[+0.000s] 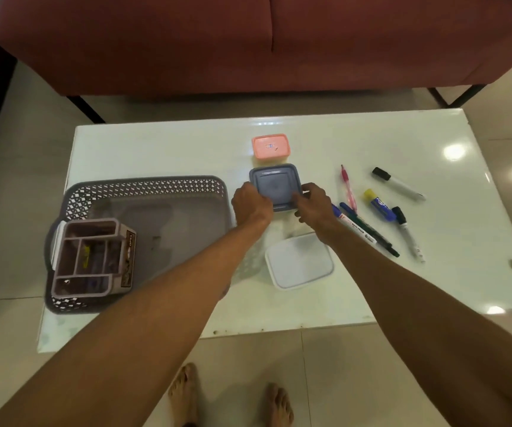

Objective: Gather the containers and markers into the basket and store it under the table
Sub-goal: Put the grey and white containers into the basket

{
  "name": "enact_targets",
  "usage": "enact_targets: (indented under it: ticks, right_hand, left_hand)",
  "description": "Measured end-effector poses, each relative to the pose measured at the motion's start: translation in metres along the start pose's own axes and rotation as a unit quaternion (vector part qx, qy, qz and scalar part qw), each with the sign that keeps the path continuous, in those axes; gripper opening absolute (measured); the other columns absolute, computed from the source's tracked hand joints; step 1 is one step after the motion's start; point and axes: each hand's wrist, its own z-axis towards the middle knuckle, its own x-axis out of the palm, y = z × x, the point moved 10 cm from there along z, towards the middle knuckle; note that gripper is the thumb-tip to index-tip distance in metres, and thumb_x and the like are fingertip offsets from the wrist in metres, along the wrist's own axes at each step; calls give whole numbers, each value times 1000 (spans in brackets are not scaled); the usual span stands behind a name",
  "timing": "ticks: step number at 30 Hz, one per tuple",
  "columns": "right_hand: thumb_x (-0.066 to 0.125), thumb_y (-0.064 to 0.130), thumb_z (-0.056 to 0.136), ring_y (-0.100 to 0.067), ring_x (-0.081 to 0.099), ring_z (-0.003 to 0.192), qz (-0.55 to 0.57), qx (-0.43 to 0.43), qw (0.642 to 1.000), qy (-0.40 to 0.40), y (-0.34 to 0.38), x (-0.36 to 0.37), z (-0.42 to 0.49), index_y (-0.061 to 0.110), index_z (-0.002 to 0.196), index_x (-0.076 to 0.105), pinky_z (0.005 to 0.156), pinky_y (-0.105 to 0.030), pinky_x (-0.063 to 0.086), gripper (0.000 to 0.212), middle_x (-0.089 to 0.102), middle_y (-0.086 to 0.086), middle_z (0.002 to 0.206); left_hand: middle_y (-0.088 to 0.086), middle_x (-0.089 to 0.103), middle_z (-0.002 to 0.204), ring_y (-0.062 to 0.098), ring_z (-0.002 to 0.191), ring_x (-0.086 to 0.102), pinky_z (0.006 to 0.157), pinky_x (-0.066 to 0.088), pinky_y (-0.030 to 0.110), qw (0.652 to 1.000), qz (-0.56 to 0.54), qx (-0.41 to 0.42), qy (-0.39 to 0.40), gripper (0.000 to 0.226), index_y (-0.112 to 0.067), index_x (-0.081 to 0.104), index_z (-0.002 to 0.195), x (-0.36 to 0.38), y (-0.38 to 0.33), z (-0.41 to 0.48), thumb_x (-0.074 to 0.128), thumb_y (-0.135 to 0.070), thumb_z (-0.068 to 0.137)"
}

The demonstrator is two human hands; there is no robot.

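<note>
A grey perforated basket (143, 188) sits on the left of the white table (162, 146), with a compartmented organiser box (94, 257) inside its near-left corner. A square blue-grey lidded container (274, 184) stands at the table's middle. My left hand (250, 206) grips its left side and my right hand (314, 206) grips its right side. Behind it is a pink-lidded container (270, 146). A white-lidded container (299, 261) lies nearer me. Several markers (368, 232) and a pink pen (347, 188) lie scattered to the right.
A dark red sofa (264, 41) stands beyond the table on black legs. The floor is pale tile, and my bare feet (230, 402) show below the table's near edge. A white marker with a black cap (398, 182) lies farthest right.
</note>
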Motion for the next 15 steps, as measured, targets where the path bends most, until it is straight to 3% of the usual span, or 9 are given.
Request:
enact_targets:
  ticks: [2,3,5,6,12,15]
  right_hand:
    - [56,24,90,-38,69,93,9,9,999,-36,3,-6,-4,9,112,58,79,-46,60,27,68,-17,109]
    - [56,20,90,-36,70,85,16,9,998,-52,9,-11,-10,7,112,58,68,-37,60,25,69,-16,106]
    - [57,12,91,-30,68,69,42,7,997,-69,20,-16,-24,4,113,58,48,-19,51,23,69,-15,97]
    - [58,10,92,-28,68,66,59,-1,996,-73,29,-16,-34,4,113,58,46,-15,50,22,69,-14,94]
    - [64,8,91,-31,73,72,114,-45,992,-21,82,25,-91,5,110,61,65,-37,63,19,71,-15,95]
    - [68,10,87,-28,73,80,78,-50,995,-24,101,48,-105,7,108,67,78,-39,62,21,75,-12,95]
  left_hand:
    - [15,66,124,32,118,61,96,49,37,1000,-24,10,-7,33,-4,63,121,-7,-1,4,57,-6,88]
    - [15,68,121,32,115,62,95,49,37,999,-37,23,-12,35,-4,63,122,-14,-3,5,57,-6,88]
    - [12,72,113,30,109,65,95,51,38,996,-64,52,-18,39,-7,63,126,-33,-6,4,60,-6,87]
    - [11,73,109,29,104,67,94,53,40,994,-83,63,-21,39,-8,64,126,-46,-4,3,61,-7,87]
    - [4,70,109,17,96,66,90,58,33,987,-148,59,-35,41,-8,64,128,-137,32,-13,66,1,89]
    - [5,71,105,20,93,68,85,60,35,985,-164,27,-40,43,-9,64,128,-168,60,-10,68,2,87]
